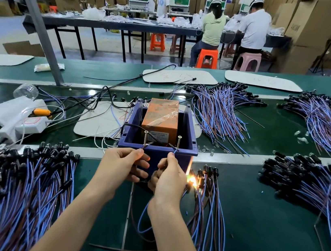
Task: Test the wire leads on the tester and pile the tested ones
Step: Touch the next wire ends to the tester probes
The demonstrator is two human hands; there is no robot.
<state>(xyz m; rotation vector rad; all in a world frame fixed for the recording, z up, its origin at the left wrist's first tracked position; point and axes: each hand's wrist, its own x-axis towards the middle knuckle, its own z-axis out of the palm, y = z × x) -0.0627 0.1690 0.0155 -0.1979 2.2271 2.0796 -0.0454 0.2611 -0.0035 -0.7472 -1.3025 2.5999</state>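
2 bare forearms come up from the bottom edge to the front wall of a blue bin [190, 133]. Far L, a big pile of blue/brown leads [13, 185] w/ black holders lies on the green bench [262, 234]; behind it sits a white power strip [33, 122]. L hand [121, 165]: thumb & forefinger pinch the brown end of 1 wire lead [175, 151], tip up against the L screw [145, 138] on the bin rim; its other fingers curl against the bin wall. Inside the bin is the tester [161, 120], an orange box under clear tape. R hand [169, 178]: same tight pinch on the lead's blue end, tip at the R screw [178, 142]. The rest of the lead drops behind the hands; can't trace it. Just R of the R hand an orange glow [191, 181] shows at the bin corner, beside a small pile [210, 206]. Further R, well apart, lies a 3rd pile [311, 188].
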